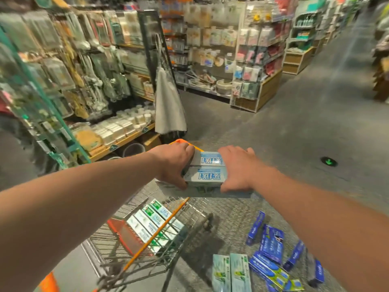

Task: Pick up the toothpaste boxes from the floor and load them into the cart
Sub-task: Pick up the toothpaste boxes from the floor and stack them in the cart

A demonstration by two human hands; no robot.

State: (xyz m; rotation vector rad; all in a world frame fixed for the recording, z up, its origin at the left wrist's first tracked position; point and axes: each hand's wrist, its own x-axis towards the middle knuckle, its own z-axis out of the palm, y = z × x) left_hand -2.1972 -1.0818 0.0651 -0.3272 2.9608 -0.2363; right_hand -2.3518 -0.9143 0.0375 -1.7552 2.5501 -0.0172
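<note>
Both my hands hold a stack of pale blue-and-white toothpaste boxes (207, 172) above the cart. My left hand (175, 163) grips its left end and my right hand (237, 169) clasps its right end. Below stands a wire cart (147, 256) with orange trim, and its upper basket holds several white-and-green toothpaste boxes (153, 224) laid side by side. On the floor to the right of the cart lie two pale green boxes (231, 272) and several dark blue boxes (271, 247), scattered at angles.
Shelves of hanging goods (69, 81) line the left side, close to the cart. A grey bag (168, 102) hangs from a rack ahead. More shelving (252, 66) stands across the grey floor, with an aisle running away at the upper right.
</note>
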